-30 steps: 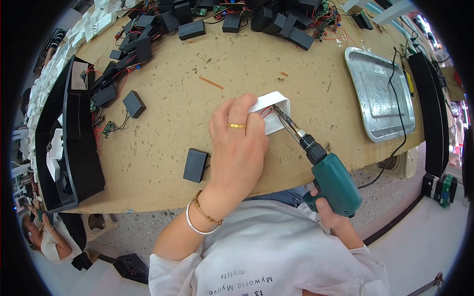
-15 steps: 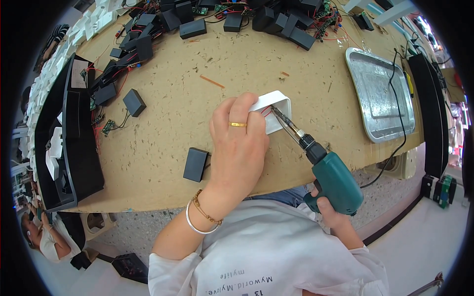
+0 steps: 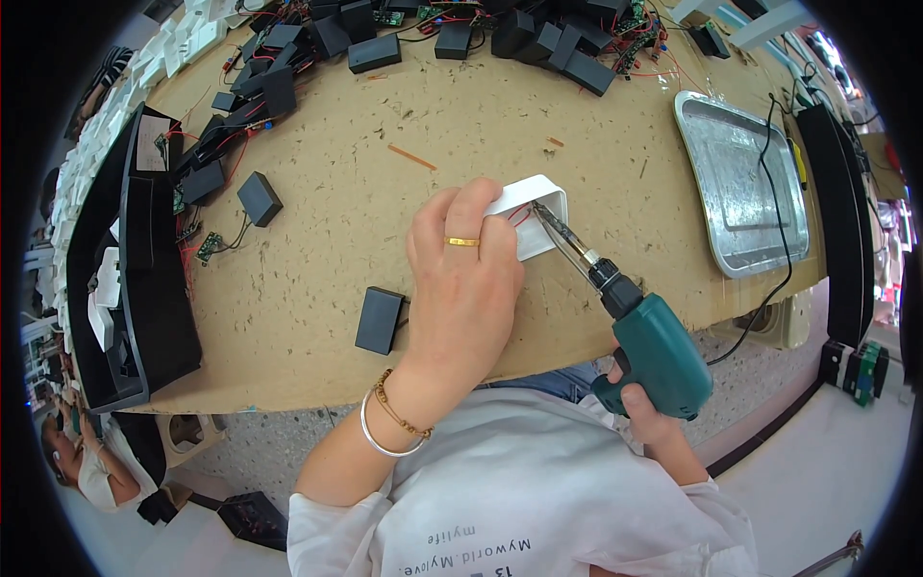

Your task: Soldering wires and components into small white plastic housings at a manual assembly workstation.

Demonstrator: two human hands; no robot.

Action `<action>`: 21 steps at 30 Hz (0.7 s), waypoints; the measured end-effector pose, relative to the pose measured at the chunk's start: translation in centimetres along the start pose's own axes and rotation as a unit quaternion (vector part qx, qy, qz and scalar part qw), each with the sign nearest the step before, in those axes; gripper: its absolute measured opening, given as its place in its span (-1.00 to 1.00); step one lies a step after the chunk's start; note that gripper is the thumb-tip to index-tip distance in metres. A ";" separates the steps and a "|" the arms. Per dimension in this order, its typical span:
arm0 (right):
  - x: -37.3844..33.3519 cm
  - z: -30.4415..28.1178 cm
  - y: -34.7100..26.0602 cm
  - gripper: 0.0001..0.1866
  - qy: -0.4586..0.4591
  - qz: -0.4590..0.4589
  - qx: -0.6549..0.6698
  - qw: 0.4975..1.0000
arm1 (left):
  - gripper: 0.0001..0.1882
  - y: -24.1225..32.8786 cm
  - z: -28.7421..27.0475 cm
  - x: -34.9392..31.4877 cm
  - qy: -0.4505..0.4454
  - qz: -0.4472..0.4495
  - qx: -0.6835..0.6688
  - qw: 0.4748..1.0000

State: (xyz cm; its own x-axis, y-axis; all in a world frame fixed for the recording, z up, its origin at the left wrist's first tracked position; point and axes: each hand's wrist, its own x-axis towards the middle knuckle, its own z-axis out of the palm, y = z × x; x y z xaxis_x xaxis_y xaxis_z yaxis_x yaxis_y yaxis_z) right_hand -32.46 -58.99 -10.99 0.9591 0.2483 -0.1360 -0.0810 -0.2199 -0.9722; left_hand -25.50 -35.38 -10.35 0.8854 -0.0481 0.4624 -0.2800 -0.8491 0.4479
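Note:
My left hand [image 3: 464, 260] grips a white plastic housing [image 3: 535, 188], its fingers closed over the near side. Thin red wires [image 3: 522, 212] show inside the housing's open face. With my right hand [image 3: 642, 409] I hold a green pistol-shaped soldering gun [image 3: 663, 354] by its handle. Its metal tip reaches into the housing beside the wires; whether it touches anything there I cannot tell. Close to my left wrist lies a small black box [image 3: 381, 319], its lead partly hidden by the hand.
Black boxes with wires and circuit boards heap along the far edge [image 3: 452, 42]. At left stands a black bin [image 3: 154, 288] with white parts; another black box [image 3: 260, 199] lies beside it. A metal tray [image 3: 745, 192] rests at right, a black cable across it.
The soldering gun has shifted slightly right, and its tip sits a little further right inside the housing. My left hand and the housing stay almost in place.

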 end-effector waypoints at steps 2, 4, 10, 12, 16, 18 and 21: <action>0.0 -0.1 0.0 -0.36 0.000 -0.003 -0.001 1.000 | -0.75 0.0 0.0 0.0 0.002 0.001 0.000 1.000; 0.0 -0.3 0.1 -0.39 -0.025 -0.013 -0.053 0.998 | -0.76 0.0 0.0 0.0 0.003 -0.001 0.001 1.000; 0.1 -0.2 -0.1 -0.41 -0.025 -0.010 -0.008 1.000 | -0.77 0.1 -0.1 0.0 -0.005 -0.008 -0.004 1.000; 0.2 -0.1 -0.2 -0.42 -0.020 -0.014 0.000 1.000 | -0.77 0.0 -0.1 0.0 -0.003 -0.005 -0.003 1.000; 0.2 0.0 -0.4 -0.43 -0.014 -0.009 0.010 1.000 | -0.77 0.0 0.0 0.0 -0.001 -0.003 0.001 1.000; 0.0 -0.1 -0.2 -0.43 -0.017 -0.004 0.004 1.000 | -0.76 0.0 0.0 0.0 -0.003 -0.003 0.000 1.000; -0.1 -0.2 0.0 -0.43 -0.019 -0.003 -0.003 1.000 | -0.76 0.0 -0.1 0.0 -0.004 -0.004 -0.002 1.000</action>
State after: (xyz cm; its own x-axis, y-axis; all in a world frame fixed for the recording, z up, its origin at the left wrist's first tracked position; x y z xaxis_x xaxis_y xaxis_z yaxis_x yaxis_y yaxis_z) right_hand -32.49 -59.18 -10.96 0.9486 0.2855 -0.1369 -0.0727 -0.2243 -0.9718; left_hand -25.50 -35.37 -10.29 0.8908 -0.0454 0.4521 -0.2738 -0.8477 0.4544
